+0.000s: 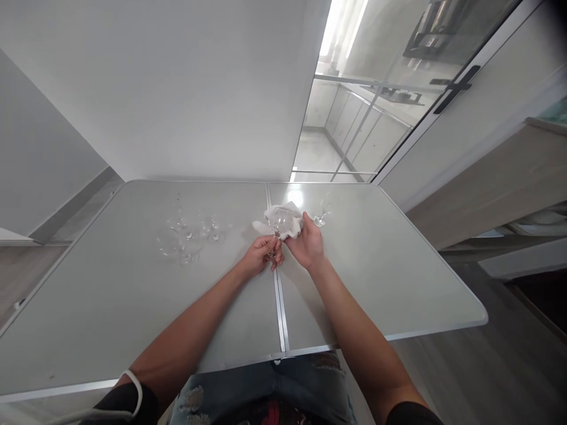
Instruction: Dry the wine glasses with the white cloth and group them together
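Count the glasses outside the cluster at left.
2 visible: the held glass, in the left hand with its bowl against the white cloth in the right hand, and the other glass, on the table right of that hand. Another could hide behind the cloth.

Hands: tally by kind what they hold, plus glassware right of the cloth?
Clear glasses: 2 (held glass with its bowl in the cloth, table glass right of it)
White cloth: 1
Total: 3
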Demonstrator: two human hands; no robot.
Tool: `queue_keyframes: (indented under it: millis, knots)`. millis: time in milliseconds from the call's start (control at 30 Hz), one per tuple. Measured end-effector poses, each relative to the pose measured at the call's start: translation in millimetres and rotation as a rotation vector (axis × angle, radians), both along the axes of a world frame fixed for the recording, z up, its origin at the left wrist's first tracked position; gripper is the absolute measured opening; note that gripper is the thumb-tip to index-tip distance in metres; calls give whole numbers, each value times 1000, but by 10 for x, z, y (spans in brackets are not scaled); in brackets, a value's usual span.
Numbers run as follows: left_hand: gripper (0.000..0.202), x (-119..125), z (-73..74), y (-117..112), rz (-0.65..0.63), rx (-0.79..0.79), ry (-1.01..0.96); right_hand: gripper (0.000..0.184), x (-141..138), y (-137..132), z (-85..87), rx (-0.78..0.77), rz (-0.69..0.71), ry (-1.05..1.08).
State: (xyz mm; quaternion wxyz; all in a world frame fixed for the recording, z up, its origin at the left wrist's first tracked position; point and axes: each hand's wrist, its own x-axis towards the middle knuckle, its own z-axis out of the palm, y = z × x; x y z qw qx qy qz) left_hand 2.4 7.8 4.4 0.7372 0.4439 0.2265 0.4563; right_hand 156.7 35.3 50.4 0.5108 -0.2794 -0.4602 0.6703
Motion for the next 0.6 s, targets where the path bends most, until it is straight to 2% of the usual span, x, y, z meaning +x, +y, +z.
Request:
queue_keyframes:
  millis: [100, 200, 300, 367, 467, 600]
  knots:
    - [44, 10, 11, 5, 68, -37, 5, 53, 13, -16, -23, 152, -123, -142]
    - [44, 16, -20, 20, 134, -66, 4, 47, 41, -53, -11, 499, -252, -445]
    - [48, 17, -94, 37, 165, -23, 73, 41, 82, -68, 22, 910, -118, -828]
    - [53, 18, -135, 41, 160, 26, 154, 39, 120, -56, 32, 1067, -44, -991]
    - [56, 21, -129, 23, 94, 94, 246, 35, 199, -23, 31, 1121, -96, -1060]
    - [53, 19, -39, -21, -35, 159, 303, 21, 308, 3, 52, 1107, -187, -986]
